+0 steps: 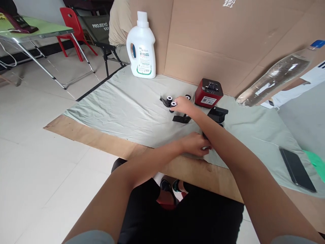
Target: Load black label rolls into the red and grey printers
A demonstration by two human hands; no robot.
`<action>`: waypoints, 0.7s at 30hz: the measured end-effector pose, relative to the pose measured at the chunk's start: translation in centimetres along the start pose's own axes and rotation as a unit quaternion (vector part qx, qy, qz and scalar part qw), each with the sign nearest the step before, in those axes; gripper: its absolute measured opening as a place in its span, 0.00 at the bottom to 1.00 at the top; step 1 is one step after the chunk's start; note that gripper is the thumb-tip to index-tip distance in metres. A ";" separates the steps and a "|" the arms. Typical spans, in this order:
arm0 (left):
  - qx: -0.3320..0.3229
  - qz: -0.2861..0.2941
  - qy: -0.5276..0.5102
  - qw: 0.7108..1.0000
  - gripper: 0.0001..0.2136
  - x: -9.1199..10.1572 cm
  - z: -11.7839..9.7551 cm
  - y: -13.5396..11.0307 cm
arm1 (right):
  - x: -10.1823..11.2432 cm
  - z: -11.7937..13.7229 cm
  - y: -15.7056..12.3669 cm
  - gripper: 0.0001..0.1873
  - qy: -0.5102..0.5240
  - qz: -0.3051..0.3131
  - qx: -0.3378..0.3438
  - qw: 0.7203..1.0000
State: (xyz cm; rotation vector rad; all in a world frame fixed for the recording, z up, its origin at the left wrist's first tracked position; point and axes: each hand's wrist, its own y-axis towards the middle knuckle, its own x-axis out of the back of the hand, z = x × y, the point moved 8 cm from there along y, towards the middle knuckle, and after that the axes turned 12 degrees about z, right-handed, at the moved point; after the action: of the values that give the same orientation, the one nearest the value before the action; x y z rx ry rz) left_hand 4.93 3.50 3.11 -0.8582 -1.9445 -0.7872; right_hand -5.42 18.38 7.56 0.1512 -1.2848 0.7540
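My right hand [182, 104] reaches across to the left, its fingers closed on a small black roll [173, 107] with a white core. Touching or just beside that is another black roll [169, 100] with a loose dark strip, and a third roll [188, 97] shows partly behind my hand. Below lies a flat black strip [181, 119]. My left hand [196, 144], nearer the table's front edge, is closed; what it holds is mostly hidden, with a dark part showing beside the right forearm. A red and black boxy device [208, 93] stands behind, and a black plastic piece [217, 114] lies in front of it.
A white detergent bottle [142, 47] stands at the back left against a cardboard wall [203, 44]. A clear plastic bottle [276, 76] leans at the right. A dark phone [297, 169] lies on the cloth [122, 112]. Beyond, a person [120, 23] sits near a red chair [73, 27].
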 end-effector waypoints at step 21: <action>0.033 -0.019 -0.009 0.999 0.06 0.5 0.1 -0.4 | 1.4 -16.1 -18.8 0.18 0.326 -0.322 0.074 0.886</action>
State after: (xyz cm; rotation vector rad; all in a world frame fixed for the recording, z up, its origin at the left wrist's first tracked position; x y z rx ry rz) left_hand 4.32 3.48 3.45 -0.7928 -1.9958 -0.7350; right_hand 18.66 12.88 9.51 0.3895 -0.4711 0.2721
